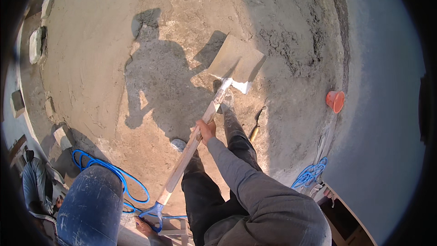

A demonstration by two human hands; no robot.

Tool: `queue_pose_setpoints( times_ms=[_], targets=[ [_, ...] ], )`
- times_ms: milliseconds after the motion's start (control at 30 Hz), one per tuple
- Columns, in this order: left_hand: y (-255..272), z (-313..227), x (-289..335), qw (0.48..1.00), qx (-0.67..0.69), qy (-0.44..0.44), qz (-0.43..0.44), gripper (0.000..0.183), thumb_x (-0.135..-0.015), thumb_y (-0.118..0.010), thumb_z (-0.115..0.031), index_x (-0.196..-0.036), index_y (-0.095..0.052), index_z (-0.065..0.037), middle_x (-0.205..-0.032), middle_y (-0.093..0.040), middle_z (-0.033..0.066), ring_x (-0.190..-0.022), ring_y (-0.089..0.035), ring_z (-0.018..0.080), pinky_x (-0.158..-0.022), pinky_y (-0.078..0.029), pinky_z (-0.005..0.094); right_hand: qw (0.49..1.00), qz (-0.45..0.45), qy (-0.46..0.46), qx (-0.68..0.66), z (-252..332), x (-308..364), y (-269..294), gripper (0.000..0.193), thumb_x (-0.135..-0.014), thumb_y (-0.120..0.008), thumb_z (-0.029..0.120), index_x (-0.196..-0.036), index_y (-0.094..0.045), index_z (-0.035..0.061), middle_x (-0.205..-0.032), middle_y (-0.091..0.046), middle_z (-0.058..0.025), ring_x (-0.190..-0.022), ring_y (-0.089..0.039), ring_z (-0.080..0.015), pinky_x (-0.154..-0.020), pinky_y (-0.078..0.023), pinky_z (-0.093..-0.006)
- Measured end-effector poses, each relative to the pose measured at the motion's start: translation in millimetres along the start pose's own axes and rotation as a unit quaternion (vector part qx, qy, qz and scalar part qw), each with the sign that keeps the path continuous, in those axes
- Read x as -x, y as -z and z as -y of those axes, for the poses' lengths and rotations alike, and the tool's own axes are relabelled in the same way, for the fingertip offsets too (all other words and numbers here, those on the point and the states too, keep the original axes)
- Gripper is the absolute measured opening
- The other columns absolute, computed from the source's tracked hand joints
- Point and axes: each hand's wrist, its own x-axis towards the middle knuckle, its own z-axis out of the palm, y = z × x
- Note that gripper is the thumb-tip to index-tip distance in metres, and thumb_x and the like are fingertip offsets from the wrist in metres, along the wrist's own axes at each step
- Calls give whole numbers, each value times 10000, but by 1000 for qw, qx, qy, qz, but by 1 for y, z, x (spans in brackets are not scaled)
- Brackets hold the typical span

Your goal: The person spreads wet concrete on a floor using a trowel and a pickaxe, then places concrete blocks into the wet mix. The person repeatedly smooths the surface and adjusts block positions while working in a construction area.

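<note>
I hold a shovel (pixel 185 158) slantwise in front of my legs. My right hand (pixel 206 130) is wrapped round the middle of its wooden shaft. Down at the lower edge, my left hand (pixel 144 228) is closed on the blue D-shaped grip (pixel 156 214). The broad, dusty blade (pixel 236 60) is out ahead of my feet, with no load showing on it. A shadow lies beside the blade. Right of my leg, a trowel (pixel 255 132) with a yellowish handle rests on the ground.
Smooth wet mortar (pixel 86 64) spreads at left, rougher mortar (pixel 291 50) at right. An orange bucket (pixel 335 101) stands by the wall (pixel 382 109). Blue hose (pixel 132 187) coils near a blue barrel (pixel 91 207). Blocks (pixel 36 45) line the left edge, where another person (pixel 36 182) is seated.
</note>
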Motion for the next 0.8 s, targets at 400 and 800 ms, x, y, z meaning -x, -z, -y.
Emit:
queue_pose_setpoints(
  times_ms=[400, 800],
  targets=[
    [-254, -295, 129, 946, -137, -293, -9, 473, -951, -511, -520, -774, -509, -81, -550, -394, -23, -421, -372, 69, -397, -315, 220, 956, 7, -59, -288, 170, -201, 53, 169, -789, -655, 105, -844, -534, 2, -731, -558, -98, -609, -605, -232, -540, -540, -420],
    [-453, -123, 49, 975, -1, -194, 110, 269, -929, -500, -247, -778, -526, -25, -525, -455, 30, -379, -441, 119, -369, -370, 270, 962, -176, 138, -156, 209, -295, 159, 157, -754, -641, 51, -876, -561, -7, -699, -592, -124, -585, -612, -244, -541, -511, -381]
  ],
)
